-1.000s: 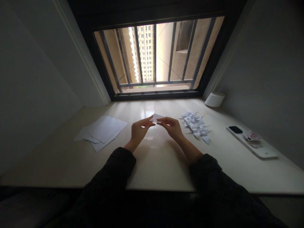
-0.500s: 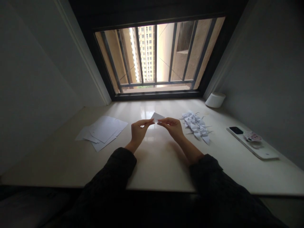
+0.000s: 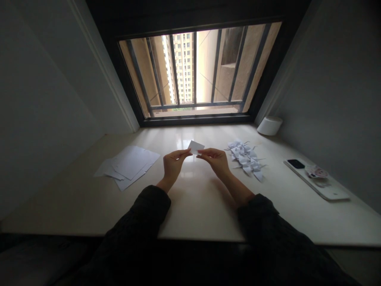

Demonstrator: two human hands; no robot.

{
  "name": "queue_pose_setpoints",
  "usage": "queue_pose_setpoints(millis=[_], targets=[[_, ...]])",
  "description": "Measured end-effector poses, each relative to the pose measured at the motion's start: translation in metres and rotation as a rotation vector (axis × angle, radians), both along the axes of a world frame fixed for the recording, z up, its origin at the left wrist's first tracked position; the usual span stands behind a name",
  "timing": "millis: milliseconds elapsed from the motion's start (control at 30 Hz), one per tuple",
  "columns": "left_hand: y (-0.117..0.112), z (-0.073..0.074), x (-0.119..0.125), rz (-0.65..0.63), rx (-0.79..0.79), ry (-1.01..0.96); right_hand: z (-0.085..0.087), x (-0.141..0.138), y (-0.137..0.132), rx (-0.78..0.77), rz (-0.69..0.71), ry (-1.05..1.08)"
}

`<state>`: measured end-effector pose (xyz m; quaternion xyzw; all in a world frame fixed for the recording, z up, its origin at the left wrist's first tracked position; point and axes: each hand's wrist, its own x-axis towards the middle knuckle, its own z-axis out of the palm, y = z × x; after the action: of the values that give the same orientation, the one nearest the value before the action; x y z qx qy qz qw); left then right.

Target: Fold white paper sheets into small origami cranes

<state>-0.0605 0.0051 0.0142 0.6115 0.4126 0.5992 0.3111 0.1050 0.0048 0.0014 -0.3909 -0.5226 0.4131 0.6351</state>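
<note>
A small folded piece of white paper [image 3: 196,146] is held up over the middle of the white sill. My left hand [image 3: 175,162] pinches its left corner between thumb and fingers. On the other side, my right hand [image 3: 216,159] pinches the right edge, also with thumb and fingertips. The two hands stand a short gap apart, and the paper spans between them. To the right of my right hand lie several folded paper cranes [image 3: 245,158] in a cluster. A stack of loose white paper sheets [image 3: 133,162] rests left of my left hand.
A phone [image 3: 317,178] with a round grip on its back lies at the right. Near the window's right corner stands a white cylindrical object [image 3: 269,125]. Walls flank the sill [image 3: 199,214], and a barred window [image 3: 195,71] closes its far side.
The paper has shifted very slightly left, and more of its lower part shows between the hands. Both hands keep their pinch on it; my left hand has edged slightly left.
</note>
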Motion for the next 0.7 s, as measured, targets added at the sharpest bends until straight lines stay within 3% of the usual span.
queue_pose_setpoints(millis=[233,500,700], targets=[[0.0,-0.001,0.003,-0.009,0.006,-0.028,0.009,-0.005,-0.006,-0.061,-0.004,0.11],[-0.001,-0.003,0.007,0.034,0.007,-0.083,0.006,-0.012,-0.007,-0.092,-0.02,0.19],[0.002,-0.007,0.01,0.003,-0.093,-0.216,0.007,-0.012,-0.009,-0.06,-0.017,0.157]])
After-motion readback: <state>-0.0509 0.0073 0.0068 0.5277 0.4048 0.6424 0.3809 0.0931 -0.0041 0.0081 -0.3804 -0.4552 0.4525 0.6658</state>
